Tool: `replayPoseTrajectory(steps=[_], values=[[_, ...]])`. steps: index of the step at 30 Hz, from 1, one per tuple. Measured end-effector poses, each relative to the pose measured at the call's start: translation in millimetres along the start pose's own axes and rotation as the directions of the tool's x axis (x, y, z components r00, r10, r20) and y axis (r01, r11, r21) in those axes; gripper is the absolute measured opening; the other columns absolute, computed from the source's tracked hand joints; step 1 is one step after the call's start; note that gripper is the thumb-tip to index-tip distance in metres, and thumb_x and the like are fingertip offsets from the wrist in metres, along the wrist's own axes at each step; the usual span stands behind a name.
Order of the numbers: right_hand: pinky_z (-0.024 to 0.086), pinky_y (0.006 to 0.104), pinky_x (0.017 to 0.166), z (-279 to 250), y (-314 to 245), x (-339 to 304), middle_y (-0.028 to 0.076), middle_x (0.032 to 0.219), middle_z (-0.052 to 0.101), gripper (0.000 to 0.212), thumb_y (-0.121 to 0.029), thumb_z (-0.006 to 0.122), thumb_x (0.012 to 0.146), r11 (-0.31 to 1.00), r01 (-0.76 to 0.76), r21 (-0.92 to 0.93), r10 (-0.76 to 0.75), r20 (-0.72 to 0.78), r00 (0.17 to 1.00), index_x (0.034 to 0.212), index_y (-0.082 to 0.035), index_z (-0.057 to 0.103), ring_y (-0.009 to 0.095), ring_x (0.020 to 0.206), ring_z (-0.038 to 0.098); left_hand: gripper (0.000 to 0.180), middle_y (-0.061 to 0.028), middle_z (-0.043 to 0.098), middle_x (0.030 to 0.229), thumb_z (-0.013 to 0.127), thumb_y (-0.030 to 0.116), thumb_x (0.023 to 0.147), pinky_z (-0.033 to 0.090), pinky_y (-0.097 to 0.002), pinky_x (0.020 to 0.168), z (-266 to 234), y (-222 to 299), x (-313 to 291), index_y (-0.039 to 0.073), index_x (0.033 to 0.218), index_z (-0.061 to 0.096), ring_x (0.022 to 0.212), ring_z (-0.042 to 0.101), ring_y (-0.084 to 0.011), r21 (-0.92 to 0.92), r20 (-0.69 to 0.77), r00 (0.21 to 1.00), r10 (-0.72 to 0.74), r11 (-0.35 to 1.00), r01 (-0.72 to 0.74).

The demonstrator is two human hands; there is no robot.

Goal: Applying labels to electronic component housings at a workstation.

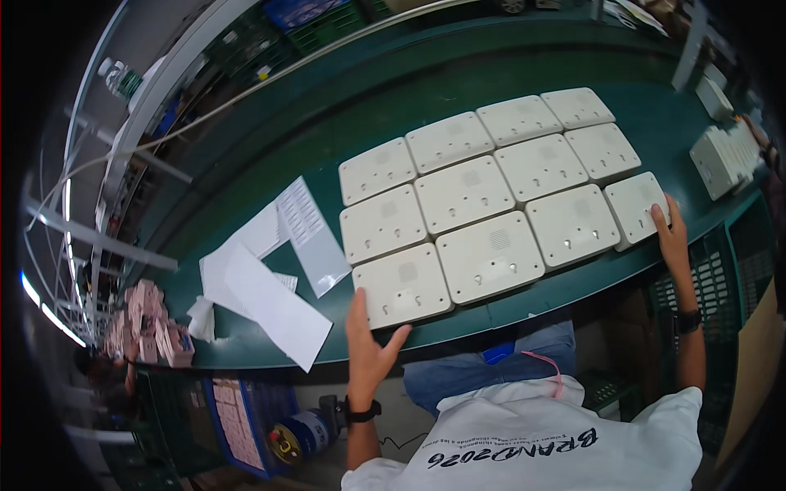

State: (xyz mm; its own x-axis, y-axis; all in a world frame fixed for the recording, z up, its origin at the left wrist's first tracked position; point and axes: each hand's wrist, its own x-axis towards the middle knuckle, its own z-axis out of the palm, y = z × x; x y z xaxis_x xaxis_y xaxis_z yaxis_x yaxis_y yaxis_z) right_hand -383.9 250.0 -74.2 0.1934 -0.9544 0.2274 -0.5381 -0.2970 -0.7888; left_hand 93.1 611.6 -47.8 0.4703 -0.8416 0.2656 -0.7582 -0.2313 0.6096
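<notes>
Several off-white plastic device housings, each with small holes, keyhole-shaped slots and a patch of fine grille dots, lie side by side in three rows. My left hand [372, 348] is at the near left corner of the row closest to me. Its fingers rest along the side of the corner housing [401, 286], and its thumb is spread along the front edge. At the row's other end, my right hand [673, 233] touches the last housing [636, 206], thumb at the near edge and fingers along its right side. Both hands are open, with fingertips partly hidden.
White paper sheets [278, 303] and a printed label sheet [307, 229] lie left on the green bench [483, 315]. Pinkish parts [147, 323] are piled at the far left. More housings [725, 164] stand at the right. A blue crate [282, 401] sits below the bench.
</notes>
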Motion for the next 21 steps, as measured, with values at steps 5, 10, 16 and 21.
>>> replayPoseTrajectory(steps=[5, 10, 16, 21], values=[[0.042, 0.0329, 0.105, 7.3, -19.3, 11.2, 0.019, 0.131, 0.060, 0.055, -0.037, 0.055, 0.105, 0.997, 0.029, -0.074, -0.030, -0.005, 1.000, 0.140, 0.005, 0.050, 0.025, 0.122, 0.056, 0.093, -0.0287, 0.035, 0.154, 0.083, 0.020, 0.080, 0.031, -0.0430, 0.117, 10.0, 3.4, 6.7, -0.006, 0.152, 0.030, 0.142, 0.038, -0.0419, -0.299, -0.051, 0.989, -0.137, 0.947, 0.116], [0.042, 0.0357, 0.107, 12.5, -42.9, 32.8, 0.022, 0.135, 0.059, 0.061, -0.042, 0.056, 0.103, 0.950, 0.115, -0.290, -0.102, 0.057, 0.993, 0.142, 0.004, 0.048, 0.031, 0.124, 0.057, 0.099, -0.0277, 0.032, 0.157, 0.086, 0.021, 0.077, 0.030, -0.0420, 0.118, -4.1, 0.1, 33.4, -0.005, 0.153, 0.029, 0.144, 0.037, -0.0384, -0.474, 0.013, 0.994, -0.112, 0.874, 0.105], [0.041, 0.0387, 0.110, 38.1, -70.8, 47.4, 0.026, 0.140, 0.056, 0.067, -0.048, 0.057, 0.101, 0.872, 0.043, -0.488, -0.067, -0.032, 0.997, 0.144, 0.003, 0.047, 0.038, 0.131, 0.055, 0.099, -0.0258, 0.029, 0.159, 0.087, 0.021, 0.074, 0.029, -0.0414, 0.119, 2.1, -7.1, 32.1, -0.004, 0.152, 0.031, 0.145, 0.035, -0.0362, -0.240, 0.018, 0.999, 0.049, 0.970, -0.043], [0.043, 0.0398, 0.108, 36.4, -70.6, 50.5, 0.029, 0.138, 0.057, 0.073, -0.052, 0.057, 0.099, 0.883, 0.056, -0.467, -0.041, 0.043, 0.998, 0.147, 0.002, 0.044, 0.039, 0.130, 0.056, 0.093, -0.0229, 0.035, 0.158, 0.083, 0.020, 0.077, 0.030, -0.0381, 0.118, -3.0, -22.1, 30.3, -0.002, 0.153, 0.033, 0.146, 0.035, -0.0310, -0.367, -0.040, 0.997, -0.067, 0.929, 0.048]])
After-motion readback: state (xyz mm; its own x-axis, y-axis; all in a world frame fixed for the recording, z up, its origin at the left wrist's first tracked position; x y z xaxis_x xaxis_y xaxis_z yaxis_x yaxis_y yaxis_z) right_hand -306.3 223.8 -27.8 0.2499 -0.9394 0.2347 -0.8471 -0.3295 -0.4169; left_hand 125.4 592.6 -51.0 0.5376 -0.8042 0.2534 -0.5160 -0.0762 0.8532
